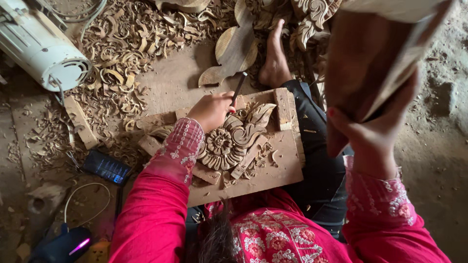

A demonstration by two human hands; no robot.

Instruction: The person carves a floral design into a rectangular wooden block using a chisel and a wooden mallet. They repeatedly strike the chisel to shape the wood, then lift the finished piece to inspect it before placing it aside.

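Down on the lap, a wooden board (273,168) carries a carved flower panel (233,141). Left hand (212,111) grips a dark chisel (238,89), its tip on the carving's far edge. Right hand (373,134), raised near the camera at right, clasps a wooden mallet (375,58). Wood shavings (122,44) litter the floor far left.

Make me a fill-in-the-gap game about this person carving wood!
1. The left hand holds a dark ____ against the carved wooden flower piece.
2. The right hand is raised, gripping a wooden ____.
3. The carving lies on a flat wooden ____ across the lap.
4. A phone lies on the floor with its screen ____.

Missing words: chisel; mallet; board; lit
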